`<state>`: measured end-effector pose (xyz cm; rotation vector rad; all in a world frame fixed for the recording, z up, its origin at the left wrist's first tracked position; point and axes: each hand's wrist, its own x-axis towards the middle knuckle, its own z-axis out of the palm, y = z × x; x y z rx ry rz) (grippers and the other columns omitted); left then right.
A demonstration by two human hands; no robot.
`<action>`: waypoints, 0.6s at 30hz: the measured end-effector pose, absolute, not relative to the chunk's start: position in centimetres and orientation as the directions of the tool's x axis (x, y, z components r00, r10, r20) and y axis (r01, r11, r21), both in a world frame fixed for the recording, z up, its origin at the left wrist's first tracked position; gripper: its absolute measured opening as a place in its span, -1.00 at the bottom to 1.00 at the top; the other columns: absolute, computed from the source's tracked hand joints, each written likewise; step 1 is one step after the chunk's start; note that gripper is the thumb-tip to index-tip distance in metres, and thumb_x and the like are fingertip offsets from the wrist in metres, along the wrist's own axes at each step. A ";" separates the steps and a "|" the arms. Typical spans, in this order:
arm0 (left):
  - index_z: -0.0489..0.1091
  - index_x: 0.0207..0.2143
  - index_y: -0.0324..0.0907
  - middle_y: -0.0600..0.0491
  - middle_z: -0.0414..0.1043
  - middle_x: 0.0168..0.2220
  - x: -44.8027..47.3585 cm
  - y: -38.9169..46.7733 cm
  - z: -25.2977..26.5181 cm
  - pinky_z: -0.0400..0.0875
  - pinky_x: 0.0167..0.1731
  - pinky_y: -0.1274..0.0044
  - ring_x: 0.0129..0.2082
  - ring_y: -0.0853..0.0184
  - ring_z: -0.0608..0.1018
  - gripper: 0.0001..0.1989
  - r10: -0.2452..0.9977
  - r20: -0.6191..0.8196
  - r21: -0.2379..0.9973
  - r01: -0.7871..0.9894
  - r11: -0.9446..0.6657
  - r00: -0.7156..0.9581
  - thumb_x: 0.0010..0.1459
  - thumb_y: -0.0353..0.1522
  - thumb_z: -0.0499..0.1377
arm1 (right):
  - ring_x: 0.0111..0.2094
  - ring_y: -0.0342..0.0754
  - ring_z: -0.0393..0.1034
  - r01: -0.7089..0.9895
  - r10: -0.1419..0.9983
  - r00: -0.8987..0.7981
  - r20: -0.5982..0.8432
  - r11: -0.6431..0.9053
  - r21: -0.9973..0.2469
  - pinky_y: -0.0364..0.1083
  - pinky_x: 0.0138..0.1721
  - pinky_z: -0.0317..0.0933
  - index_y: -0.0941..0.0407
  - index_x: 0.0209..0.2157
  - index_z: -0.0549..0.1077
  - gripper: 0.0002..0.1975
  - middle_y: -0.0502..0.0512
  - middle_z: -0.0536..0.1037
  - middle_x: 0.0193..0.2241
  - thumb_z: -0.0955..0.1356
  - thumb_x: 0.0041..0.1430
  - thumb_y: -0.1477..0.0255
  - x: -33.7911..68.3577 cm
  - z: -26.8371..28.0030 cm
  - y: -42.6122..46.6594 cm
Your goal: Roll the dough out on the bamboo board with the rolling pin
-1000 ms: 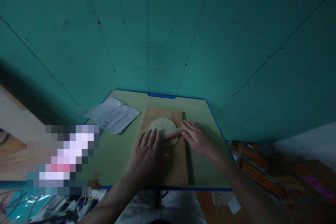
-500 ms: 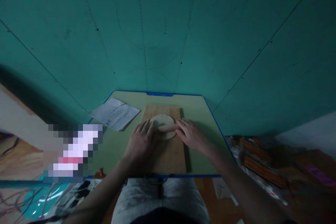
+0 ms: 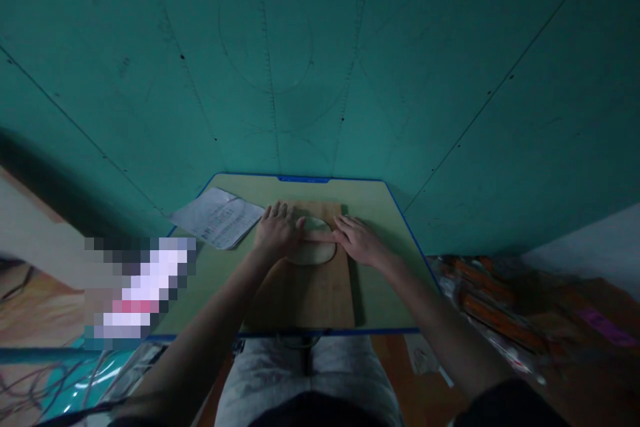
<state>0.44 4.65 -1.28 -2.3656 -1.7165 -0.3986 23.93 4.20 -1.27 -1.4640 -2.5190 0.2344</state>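
A flat piece of pale dough lies on a wooden board. Across its middle runs a thin wooden rolling pin, nearly level from side to side. My left hand covers the pin's left end, fingers pointing forward and the thumb lying toward the dough. On the right end rests my right hand, its fingers stretched forward past the pin. Both palms hide the pin's ends, and the left hand hides part of the dough's left edge.
The board sits on a small pale table with a blue rim, set against a green wall. A printed paper sheet lies at the table's left. Orange packages are heaped on the floor at right; cables at lower left.
My left hand has moved forward, and the rolling pin has turned from slanting to almost level. My right hand has shifted only slightly. The dough's outline looks less round.
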 end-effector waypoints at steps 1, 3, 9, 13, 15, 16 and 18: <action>0.37 0.11 -0.32 -0.29 0.43 0.13 0.4 4.2 -1.4 0.26 0.18 0.11 0.24 -0.01 0.37 -0.53 0.898 0.322 0.012 0.947 -0.320 0.299 0.39 -0.22 -0.12 | 0.33 0.17 0.13 0.831 0.868 -0.486 0.103 0.496 -0.252 0.19 0.31 0.05 0.27 0.31 0.23 -0.44 0.36 0.27 0.30 0.12 0.43 0.26 24.0 -1.5 3.3; 0.34 0.14 -0.29 -0.25 0.40 0.18 -0.1 2.4 -1.9 0.23 0.21 0.11 0.29 -0.01 0.31 -0.54 0.889 0.321 0.030 0.935 -0.353 0.326 0.39 -0.24 -0.13 | 0.36 0.21 0.07 0.815 0.855 -0.507 0.110 0.517 -0.262 0.21 0.32 0.05 0.31 0.35 0.13 -0.37 0.40 0.19 0.33 0.17 0.41 0.23 24.2 -1.8 0.3; 0.12 0.31 -0.38 -0.31 0.15 0.34 -2.6 -4.9 -4.3 0.17 0.27 0.06 0.41 -0.07 0.04 -0.44 0.856 0.377 0.038 0.918 -0.395 0.353 0.41 -0.22 -0.15 | 0.37 0.22 0.04 0.740 0.783 -0.612 0.108 0.615 -0.273 0.20 0.31 0.11 0.19 0.41 0.01 -0.22 0.31 0.06 0.39 0.31 0.31 0.16 24.2 -1.1 -7.6; 0.15 0.29 -0.41 -0.34 0.17 0.32 -2.1 -3.6 -4.1 0.17 0.26 0.06 0.39 -0.11 0.08 -0.39 0.865 0.374 0.029 0.928 -0.371 0.334 0.40 -0.13 -0.12 | 0.35 0.15 0.10 0.718 0.772 -0.629 0.094 0.623 -0.310 0.15 0.32 0.11 0.16 0.39 0.08 -0.35 0.27 0.17 0.35 0.23 0.38 0.20 24.6 -0.5 -4.4; 0.22 0.24 -0.44 -0.36 0.24 0.28 -1.1 -1.0 -3.3 0.16 0.27 0.09 0.38 -0.10 0.13 -0.39 0.872 0.325 0.037 0.916 -0.399 0.366 0.40 -0.13 -0.12 | 0.36 0.15 0.09 0.728 0.788 -0.606 0.104 0.603 -0.328 0.16 0.32 0.10 0.18 0.39 0.09 -0.37 0.28 0.18 0.35 0.21 0.39 0.22 24.9 -0.6 -1.4; 0.25 0.22 -0.42 -0.34 0.28 0.26 -0.6 0.4 -2.8 0.14 0.28 0.07 0.37 -0.08 0.16 -0.42 0.877 0.301 0.044 0.914 -0.404 0.373 0.41 -0.15 -0.13 | 0.36 0.16 0.07 0.737 0.799 -0.592 0.105 0.590 -0.330 0.18 0.33 0.08 0.20 0.38 0.09 -0.37 0.29 0.18 0.35 0.21 0.39 0.23 24.9 -0.7 -0.1; 0.31 0.18 -0.35 -0.33 0.33 0.23 0.4 2.8 -1.9 0.16 0.24 0.01 0.34 -0.10 0.21 -0.46 0.909 0.271 0.075 0.934 -0.348 0.317 0.41 -0.16 -0.12 | 0.37 0.20 0.04 0.766 0.826 -0.556 0.092 0.552 -0.330 0.21 0.34 0.04 0.25 0.37 0.12 -0.37 0.34 0.18 0.34 0.22 0.38 0.24 25.0 -1.1 1.6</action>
